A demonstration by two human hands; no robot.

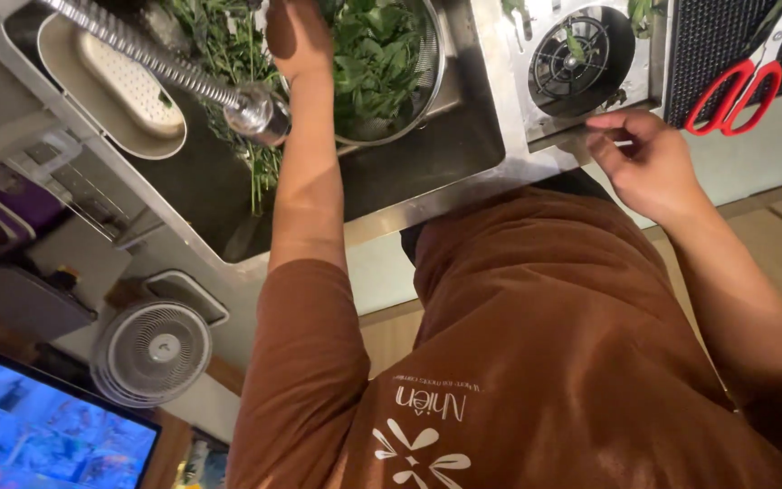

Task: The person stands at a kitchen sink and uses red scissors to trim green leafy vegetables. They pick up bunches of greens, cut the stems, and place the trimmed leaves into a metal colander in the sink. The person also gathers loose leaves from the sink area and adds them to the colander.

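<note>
Now you stand at a steel sink with one hand in the greens and one at the edge.

Far to the left a white fan sits low, and a pale oval tray rests in the sink above it. Next comes the bendy metal tap hose. Your left hand reaches past it into the leafy greens in the round metal strainer bowl; you cannot tell if its fingers are apart or together, because the top edge of the view cuts them off. More green stalks lie loose in the sink beside the bowl. Further right, your right hand rests on the sink's rim, fingers curled loosely, holding nothing, just below a round black drain grate. Red scissors lie on a dark mat, near that hand.
</note>
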